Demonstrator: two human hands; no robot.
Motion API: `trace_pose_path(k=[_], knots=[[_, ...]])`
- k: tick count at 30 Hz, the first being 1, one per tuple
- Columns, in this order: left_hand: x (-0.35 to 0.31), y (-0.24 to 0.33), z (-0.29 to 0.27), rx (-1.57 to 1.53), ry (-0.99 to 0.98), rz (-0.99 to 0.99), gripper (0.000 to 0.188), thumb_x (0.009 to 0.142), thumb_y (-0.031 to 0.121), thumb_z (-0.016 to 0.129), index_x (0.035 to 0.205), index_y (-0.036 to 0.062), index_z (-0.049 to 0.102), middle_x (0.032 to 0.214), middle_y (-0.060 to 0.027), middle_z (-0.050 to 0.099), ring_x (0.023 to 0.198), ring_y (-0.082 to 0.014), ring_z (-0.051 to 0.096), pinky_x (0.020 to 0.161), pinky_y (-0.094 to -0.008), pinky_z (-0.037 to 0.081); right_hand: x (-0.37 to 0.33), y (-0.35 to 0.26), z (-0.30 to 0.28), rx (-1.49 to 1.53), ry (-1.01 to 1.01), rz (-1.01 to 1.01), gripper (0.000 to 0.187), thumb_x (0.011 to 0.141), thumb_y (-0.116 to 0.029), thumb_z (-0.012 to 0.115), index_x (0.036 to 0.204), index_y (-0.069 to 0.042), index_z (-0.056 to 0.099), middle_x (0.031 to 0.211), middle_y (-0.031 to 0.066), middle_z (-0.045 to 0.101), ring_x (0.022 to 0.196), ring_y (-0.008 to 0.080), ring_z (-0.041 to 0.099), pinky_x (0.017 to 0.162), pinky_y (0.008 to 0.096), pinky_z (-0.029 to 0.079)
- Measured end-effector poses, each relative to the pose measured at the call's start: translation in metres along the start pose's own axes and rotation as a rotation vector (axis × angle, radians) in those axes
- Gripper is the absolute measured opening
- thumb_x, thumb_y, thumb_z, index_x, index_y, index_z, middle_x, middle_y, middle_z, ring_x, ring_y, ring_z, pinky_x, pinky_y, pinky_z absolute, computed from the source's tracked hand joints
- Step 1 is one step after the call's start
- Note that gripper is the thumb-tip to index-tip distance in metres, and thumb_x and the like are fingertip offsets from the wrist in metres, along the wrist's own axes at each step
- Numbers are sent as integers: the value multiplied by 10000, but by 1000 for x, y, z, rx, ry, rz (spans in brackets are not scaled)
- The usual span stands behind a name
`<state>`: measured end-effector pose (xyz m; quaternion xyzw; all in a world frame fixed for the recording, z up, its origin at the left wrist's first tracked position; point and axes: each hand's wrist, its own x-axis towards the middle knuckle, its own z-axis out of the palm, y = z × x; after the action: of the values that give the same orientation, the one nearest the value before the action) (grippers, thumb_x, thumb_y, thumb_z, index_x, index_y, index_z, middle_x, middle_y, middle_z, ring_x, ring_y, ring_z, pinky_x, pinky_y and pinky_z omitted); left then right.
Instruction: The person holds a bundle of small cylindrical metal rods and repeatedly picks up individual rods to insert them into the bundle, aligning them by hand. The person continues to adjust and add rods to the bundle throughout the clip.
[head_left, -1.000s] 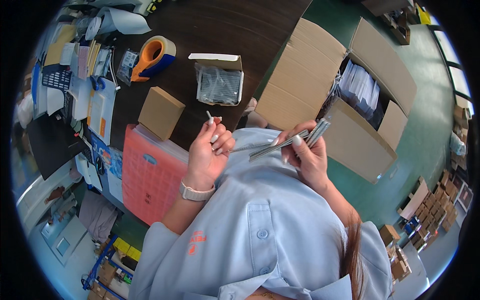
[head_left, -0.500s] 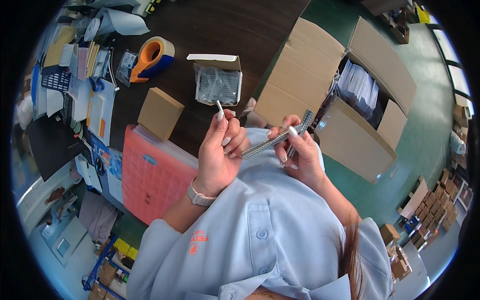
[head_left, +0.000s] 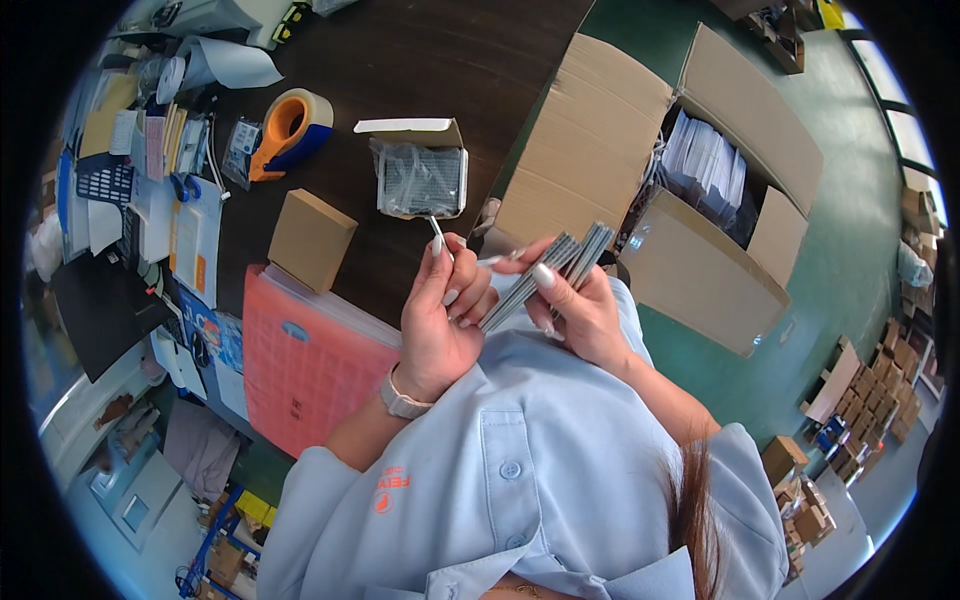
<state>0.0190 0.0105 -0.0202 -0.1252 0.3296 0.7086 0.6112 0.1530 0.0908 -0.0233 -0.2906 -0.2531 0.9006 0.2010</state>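
Currently, left hand (head_left: 440, 315) pinches a slim metal piece (head_left: 435, 226); right hand (head_left: 592, 318) presses bundled metal strips (head_left: 512, 304) between thumb and fingers, beyond the near edge of the table (head_left: 410, 65). Steady thumb pressure should serve best, keeping strips from slipping.

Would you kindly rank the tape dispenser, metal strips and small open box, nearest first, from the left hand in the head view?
1. Metal strips: just right, in the right hand.
2. Small open box: ahead, on the table.
3. Tape dispenser: farther ahead, leftward.
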Motion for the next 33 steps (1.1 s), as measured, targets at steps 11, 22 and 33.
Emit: trace_pose_path(k=[11, 22, 33], knots=[[3, -3, 0, -50, -75, -26, 225, 974, 244, 300, 990, 105, 477, 585, 45, 254, 487, -44, 219, 423, -181, 216, -7, -1, 13, -516, -276, -358, 180, 876, -129, 531, 952, 29, 571, 894, 124, 635, 583, 94, 517, 508, 205, 415], [7, 24, 5, -232, -180, -39, 204, 964, 232, 348, 975, 81, 485, 607, 30, 241, 491, -62, 195, 410, -197, 188, -1, -2, -8, 217, 23, 213, 270, 934, -293, 432, 985, -40, 511, 791, 49, 588, 501, 34, 374, 409, 168, 304], [2, 29, 1, 758, -161, 296, 183, 892, 213, 535, 786, 65, 520, 621, 29, 430, 516, -16, 337, 471, -168, 258, -8, 1, -6, -343, -174, 100, 309, 933, -309, 423, 858, -20, 502, 752, 47, 555, 688, 128, 566, 630, 241, 421]])
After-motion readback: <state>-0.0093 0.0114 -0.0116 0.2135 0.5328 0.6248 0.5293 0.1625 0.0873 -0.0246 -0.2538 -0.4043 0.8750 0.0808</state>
